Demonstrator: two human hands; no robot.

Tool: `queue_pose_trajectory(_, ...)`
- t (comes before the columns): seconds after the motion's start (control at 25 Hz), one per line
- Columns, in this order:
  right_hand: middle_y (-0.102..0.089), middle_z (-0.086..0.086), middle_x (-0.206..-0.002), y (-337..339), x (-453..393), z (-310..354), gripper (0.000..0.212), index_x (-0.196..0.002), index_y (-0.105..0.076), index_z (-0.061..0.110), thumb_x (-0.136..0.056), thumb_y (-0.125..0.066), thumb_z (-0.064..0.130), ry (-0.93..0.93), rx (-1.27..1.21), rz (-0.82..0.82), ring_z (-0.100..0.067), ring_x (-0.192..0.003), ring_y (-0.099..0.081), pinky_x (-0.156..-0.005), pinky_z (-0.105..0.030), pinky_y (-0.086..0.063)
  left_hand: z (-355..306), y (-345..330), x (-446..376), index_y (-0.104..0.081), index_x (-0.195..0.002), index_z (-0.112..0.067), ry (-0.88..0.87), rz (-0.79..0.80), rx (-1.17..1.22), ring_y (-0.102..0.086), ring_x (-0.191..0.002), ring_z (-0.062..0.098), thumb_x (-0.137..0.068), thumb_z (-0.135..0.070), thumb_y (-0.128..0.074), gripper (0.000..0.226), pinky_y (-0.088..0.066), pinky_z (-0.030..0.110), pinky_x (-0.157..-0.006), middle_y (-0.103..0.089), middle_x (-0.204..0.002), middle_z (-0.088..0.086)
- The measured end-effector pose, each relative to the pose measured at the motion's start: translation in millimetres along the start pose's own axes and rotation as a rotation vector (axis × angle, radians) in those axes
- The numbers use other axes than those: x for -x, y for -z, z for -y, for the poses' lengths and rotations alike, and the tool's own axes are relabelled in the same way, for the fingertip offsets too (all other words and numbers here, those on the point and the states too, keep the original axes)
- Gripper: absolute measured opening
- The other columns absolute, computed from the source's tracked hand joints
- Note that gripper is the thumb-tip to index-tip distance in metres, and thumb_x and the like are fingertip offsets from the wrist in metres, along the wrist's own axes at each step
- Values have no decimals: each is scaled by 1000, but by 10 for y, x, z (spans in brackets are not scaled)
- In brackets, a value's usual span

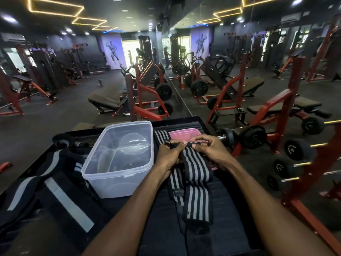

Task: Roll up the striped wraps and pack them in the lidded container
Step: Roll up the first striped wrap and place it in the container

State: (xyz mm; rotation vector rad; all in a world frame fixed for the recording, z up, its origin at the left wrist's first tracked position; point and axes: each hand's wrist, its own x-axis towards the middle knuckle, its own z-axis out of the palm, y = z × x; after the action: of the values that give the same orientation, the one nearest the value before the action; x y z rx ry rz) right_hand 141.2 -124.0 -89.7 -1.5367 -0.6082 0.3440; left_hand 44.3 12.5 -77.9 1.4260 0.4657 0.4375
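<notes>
While black table (227, 209) holds everything, job looks just begun. Clear container (118, 161) sits near table's middle, open, no wraps inside yet. Pink lid (182, 133) lies off, at table's far edge. Striped wrap (195, 174) stretches from far edge toward near edge, mostly flat. Left hand (168, 156) and right hand (210, 150) both pinch its far end, fingers curled, starting first roll. Rolling, packing, closing all left.
</notes>
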Motion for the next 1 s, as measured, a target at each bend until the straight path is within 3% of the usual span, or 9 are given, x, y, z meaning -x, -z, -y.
queue_pose_trajectory(0.04,-76,-13,-94,-4,-12,-4,13,-98,-73,6,-85,-73,4,25,12,-16,-19,-86,-72,-80,-28,-58,2,14,-6,-70,-86,-15,-7,-14,-19,-69,-67,14,-88,-20,-75,7,-51,22,-48,-74,-82,6)
queue_pose_trajectory(0.12,-75,-17,-95,-36,-21,26,11,-96,-73,2,-85,-72,2,40,8,-50,-17,-84,-72,-79,-27,-58,-11,27,-2,-71,-86,-15,-15,-32,-32,-67,-66,12,-86,-23,-77,10,-50,20,-48,-74,-83,5)
queue_pose_trajectory(0.24,-72,-10,-78,-145,-18,164,6,-89,-71,0,-87,-67,-4,-26,-59,-46,-8,-67,-69,-62,-17,-53,-17,41,-11,-71,-81,-19,-95,-31,-26,-68,-78,11,-81,-15,-81,10,-55,23,-73,-74,-84,1)
queue_pose_trajectory(0.36,-71,-6,-69,-191,-66,328,7,-88,-70,0,-88,-66,-5,-113,-85,52,-9,-61,-68,-53,-18,-52,-3,63,-59,-72,-79,-21,-150,-96,-70,-67,-82,10,-82,-12,-80,12,-54,26,-83,-73,-84,-1)
queue_pose_trajectory(0.52,-75,-9,-79,-198,-106,360,14,-88,-73,-1,-83,-66,-12,-82,-138,71,-16,-77,-72,-70,-22,-57,30,81,-72,-74,-83,-20,-130,-131,-30,-69,-93,20,-87,-19,-75,4,-53,35,-91,-75,-91,4)
queue_pose_trajectory(0.72,-74,-9,-78,-234,-119,282,15,-83,-72,0,-82,-66,-14,-39,-159,28,-11,-73,-71,-69,-18,-55,28,70,-90,-76,-86,-18,-125,-104,-12,-67,-106,24,-86,-14,-75,4,-52,38,-100,-74,-100,4)
queue_pose_trajectory(0.88,-73,-12,-88,-239,-125,275,13,-96,-71,-5,-83,-70,-7,-35,-122,17,-12,-80,-69,-72,-17,-55,19,92,-96,-75,-93,-12,-149,-73,-29,-68,-104,20,-86,-3,-71,12,-52,32,-98,-74,-99,2)
queue_pose_trajectory(1.0,-72,-16,-89,-219,-98,259,12,-94,-73,-4,-83,-70,-8,-28,-47,25,-17,-82,-68,-75,-22,-57,42,88,-93,-72,-94,-16,-125,-52,-30,-67,-102,20,-87,-4,-70,14,-51,33,-98,-73,-99,2)
